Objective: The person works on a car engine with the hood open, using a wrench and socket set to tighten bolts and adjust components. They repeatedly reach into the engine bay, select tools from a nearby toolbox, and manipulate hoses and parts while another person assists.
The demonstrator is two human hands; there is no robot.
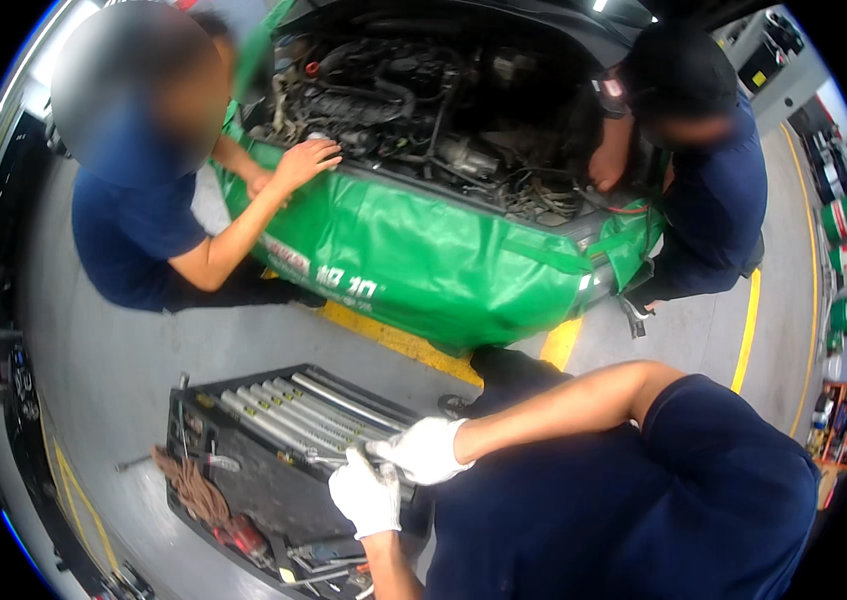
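My right hand [425, 449], in a white glove, reaches in from the right over an open black tool tray [273, 490] on the floor. My left hand [364, 496], also in a white glove, comes up from below and sits just under it, fingers curled. A small chrome hand tool [328, 459] sticks out to the left from between the two gloves, and both seem to grip it. How the left fingers sit on it is partly hidden. A row of long chrome tools [288, 408] lies in the tray just beyond my hands.
A brown coiled rope [188, 482] and red-handled tools [243, 537] lie in the tray's left part. Ahead stands a car with its hood up, its front draped in a green cover [423, 260]. Two other people lean over the engine [413, 110]. Yellow floor lines [748, 330] run at right.
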